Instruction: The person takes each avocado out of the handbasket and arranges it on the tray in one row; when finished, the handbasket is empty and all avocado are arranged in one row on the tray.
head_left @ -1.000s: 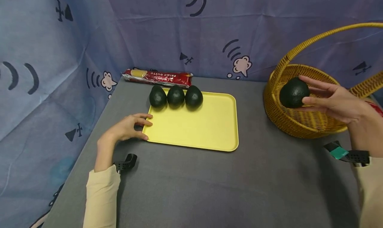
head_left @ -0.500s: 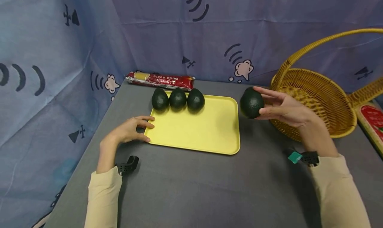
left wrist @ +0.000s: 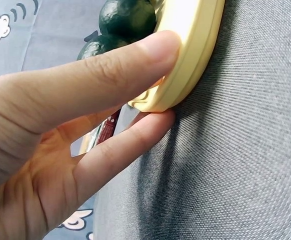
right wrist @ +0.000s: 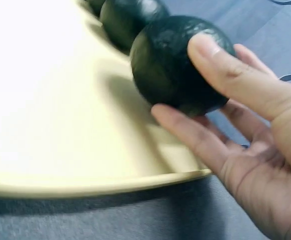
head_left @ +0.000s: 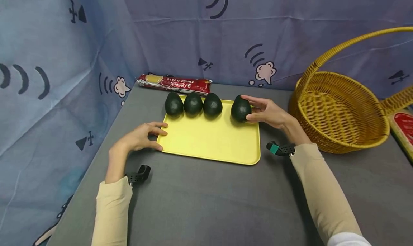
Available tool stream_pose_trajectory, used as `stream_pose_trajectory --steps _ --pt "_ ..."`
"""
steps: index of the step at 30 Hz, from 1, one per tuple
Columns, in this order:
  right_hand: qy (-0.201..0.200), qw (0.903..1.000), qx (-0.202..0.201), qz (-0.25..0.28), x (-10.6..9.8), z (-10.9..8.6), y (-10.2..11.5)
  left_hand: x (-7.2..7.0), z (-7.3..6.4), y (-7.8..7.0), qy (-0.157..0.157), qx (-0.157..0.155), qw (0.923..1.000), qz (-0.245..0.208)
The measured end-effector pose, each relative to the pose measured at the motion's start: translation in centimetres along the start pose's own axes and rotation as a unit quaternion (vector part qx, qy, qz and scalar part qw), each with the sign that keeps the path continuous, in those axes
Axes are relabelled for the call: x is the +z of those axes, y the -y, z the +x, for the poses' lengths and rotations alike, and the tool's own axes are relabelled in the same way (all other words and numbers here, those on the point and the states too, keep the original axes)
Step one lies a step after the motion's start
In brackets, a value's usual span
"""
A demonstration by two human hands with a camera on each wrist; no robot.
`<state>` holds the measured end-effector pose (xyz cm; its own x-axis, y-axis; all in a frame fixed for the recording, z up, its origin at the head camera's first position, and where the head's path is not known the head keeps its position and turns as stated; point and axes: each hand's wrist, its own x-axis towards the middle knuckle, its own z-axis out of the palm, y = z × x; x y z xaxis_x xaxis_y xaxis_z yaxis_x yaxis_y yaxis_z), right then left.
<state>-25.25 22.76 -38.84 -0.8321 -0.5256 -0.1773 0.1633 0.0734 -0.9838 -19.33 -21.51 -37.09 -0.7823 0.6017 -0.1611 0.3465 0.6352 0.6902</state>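
My right hand (head_left: 266, 111) grips a dark green avocado (head_left: 240, 109) over the back right part of the yellow tray (head_left: 206, 138). In the right wrist view, thumb and fingers hold this avocado (right wrist: 173, 65) from opposite sides, and its shadow falls on the tray. A row of three more avocados, left (head_left: 174, 104), middle (head_left: 193, 103) and right (head_left: 212, 104), sits along the tray's back left edge. My left hand (head_left: 140, 136) holds the tray's left end. Seen from the left wrist, the thumb (left wrist: 158, 47) lies against the rim (left wrist: 200, 55), with another finger at the corner.
Behind the tray lies a red packet (head_left: 177, 84) with printed lettering. A yellow wicker basket (head_left: 342, 113) with a tall handle stands to the right, and a red and yellow pack (head_left: 403, 126) lies beyond it. Patterned blue cloth (head_left: 232, 41) hangs behind the grey table (head_left: 226, 203).
My right hand has carried the avocado leftward from above the basket to over the tray. My left hand stays at the tray's left end, and the other avocados keep their places.
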Motion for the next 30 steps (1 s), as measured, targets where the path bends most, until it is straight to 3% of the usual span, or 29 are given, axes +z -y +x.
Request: stream_pose_trajectory --steps 8,14,21,30 --pt "-0.014 0.9997 0.012 0.016 0.8 2.1 -0.2 -0.2 -0.3 0.1 -0.001 -0.011 0.9999 0.0" --pt "-0.024 0.9995 0.018 0.014 0.7 2.2 0.0 0.0 0.0 0.6 0.003 -0.012 0.9999 -0.007" --pt "-0.032 0.9991 0.011 0.026 1.1 2.5 0.1 0.0 0.0 -0.1 -0.001 -0.007 0.9999 -0.008" --pt "-0.049 0.998 0.018 0.036 1.2 2.7 0.2 0.1 0.0 0.0 -0.005 -0.001 0.9999 -0.01"
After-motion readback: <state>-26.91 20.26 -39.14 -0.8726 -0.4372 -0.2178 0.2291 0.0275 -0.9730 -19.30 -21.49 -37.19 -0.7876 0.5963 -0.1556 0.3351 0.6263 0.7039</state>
